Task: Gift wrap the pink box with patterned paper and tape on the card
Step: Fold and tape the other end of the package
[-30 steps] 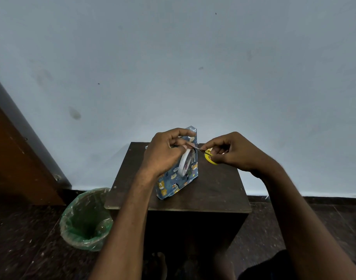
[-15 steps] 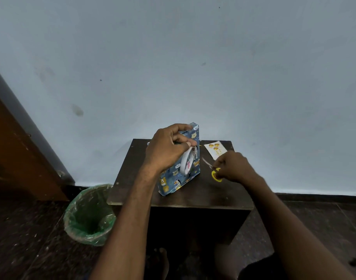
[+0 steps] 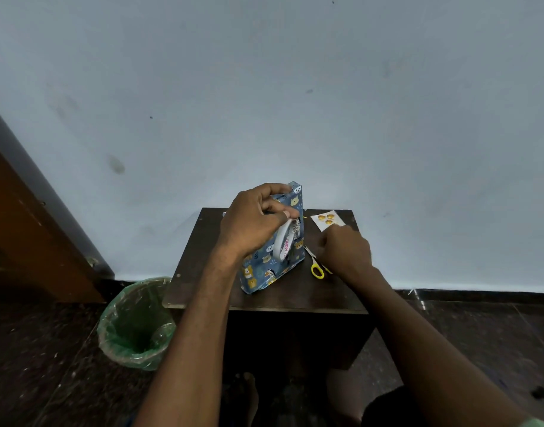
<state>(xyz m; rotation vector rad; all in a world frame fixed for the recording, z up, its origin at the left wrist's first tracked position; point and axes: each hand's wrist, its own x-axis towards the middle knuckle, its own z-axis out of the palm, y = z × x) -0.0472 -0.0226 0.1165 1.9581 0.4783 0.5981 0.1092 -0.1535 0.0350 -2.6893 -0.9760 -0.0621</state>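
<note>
A box wrapped in blue animal-print paper stands upright on a small dark table. The left hand grips its top and a tape roll. The right hand, fingers curled, rests near yellow scissors below a card; whether it grips anything is unclear.

Glossy printed paper covers the box; the table is matt dark wood.

Dim, cool, even light, no glare. Wall grey-blue, darker at corners. Floor and table front nearly black. Right hand slightly blurred. Wide-angle bending at edges.
</note>
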